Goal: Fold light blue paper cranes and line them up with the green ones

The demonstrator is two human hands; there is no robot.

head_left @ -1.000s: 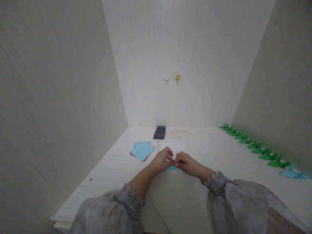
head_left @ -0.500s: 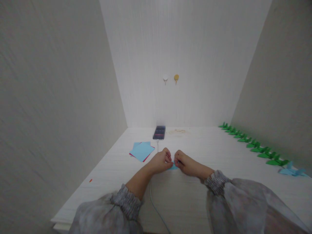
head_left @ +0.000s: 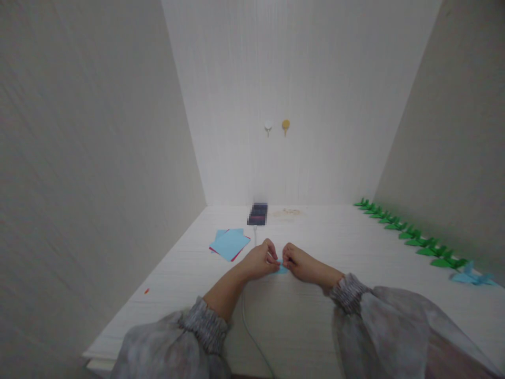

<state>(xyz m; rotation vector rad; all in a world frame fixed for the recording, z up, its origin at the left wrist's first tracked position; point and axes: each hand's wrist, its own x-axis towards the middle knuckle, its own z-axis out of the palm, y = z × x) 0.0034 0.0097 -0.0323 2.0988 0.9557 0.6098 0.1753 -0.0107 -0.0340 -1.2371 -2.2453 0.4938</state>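
Observation:
A small piece of light blue origami paper (head_left: 281,269) lies between my two hands at the middle of the table. My left hand (head_left: 261,260) pinches its left side, thumb and fingers close together. From the other side, my right hand (head_left: 296,263) has its fingers curled closed on the paper's right edge. Much of the paper is hidden by my fingers, so its folds are hard to make out. Left of my hands lies a loose stack of square paper sheets (head_left: 230,244), light blue on top with red edges showing.
A phone (head_left: 258,214) with a white cable (head_left: 252,337) lies at the back. Along the right wall runs a row of green folded paper cranes (head_left: 422,242), with a light blue one (head_left: 472,275) nearest. A small orange-red scrap (head_left: 147,290) sits at the left edge.
My fingers have shifted very slightly on the blue paper, and a little more of it shows between them. Everything else stays in place.

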